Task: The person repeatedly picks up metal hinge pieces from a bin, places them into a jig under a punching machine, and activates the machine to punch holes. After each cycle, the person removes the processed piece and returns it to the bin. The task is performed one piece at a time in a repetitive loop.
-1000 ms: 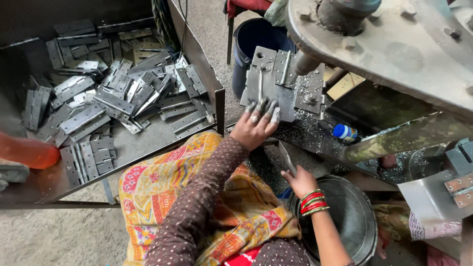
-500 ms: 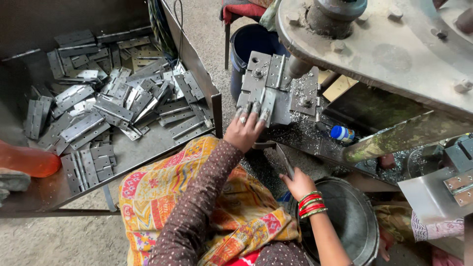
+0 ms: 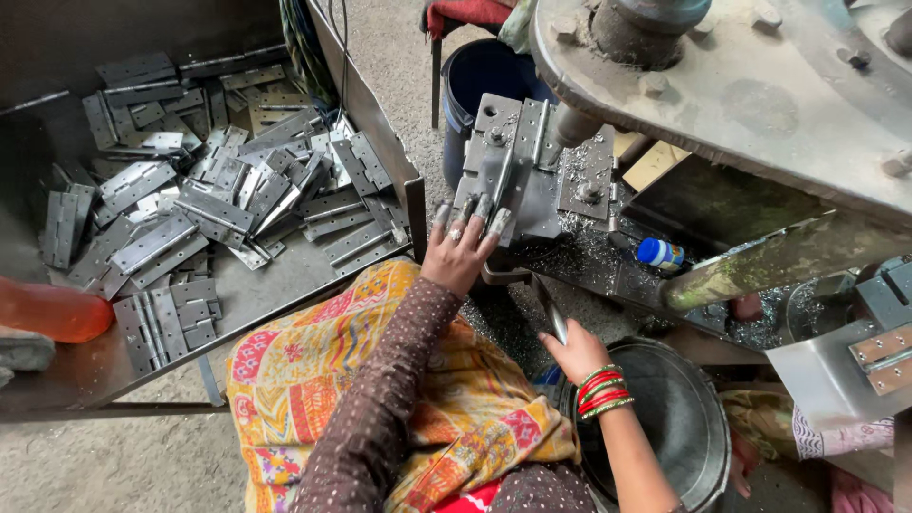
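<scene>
- The metal fixture block (image 3: 527, 176) is sitting under the press column (image 3: 579, 123), which is covering part of its top; whether a hinge is lying in it is hard to make out.
- The left hand (image 3: 458, 252) is reaching to the block's near edge, its fingers (image 3: 480, 209) spread wide and resting against the metal, gripping nothing.
- The right hand (image 3: 575, 350) is closing its fingers around a dark lever (image 3: 551, 309); the lever's lower end is hidden inside the grip.
- Metal shavings (image 3: 579, 252) are lying about the block's base on the bench (image 3: 665, 294).
- A small blue-capped bottle (image 3: 660, 254) is lying just right of the block.
- A heap of grey hinges (image 3: 218, 190) is filling the tray (image 3: 285, 285) to the left, well apart from both hands.
- A steel pail (image 3: 679, 427) is standing beside the right wrist, partly cut off below.
</scene>
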